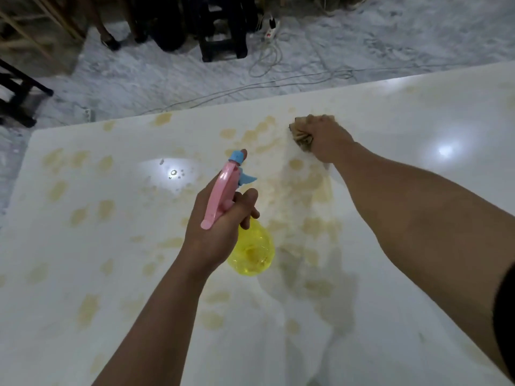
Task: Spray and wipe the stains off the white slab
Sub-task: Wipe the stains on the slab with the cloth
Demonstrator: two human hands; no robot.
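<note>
Left hand (220,232) grips spray bottle (250,246) above stained white slab (111,274); right hand (326,140), extended beyond it, clenches brown cloth (301,135) against slab.

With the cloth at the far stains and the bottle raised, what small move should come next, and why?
Probably sweep the right hand and its brown cloth leftward across the tan stains beside it on the white slab. The left hand holds the spray bottle aloft.

Bottle (252,247) left of cloth (302,136) (on slab (418,112))
</note>
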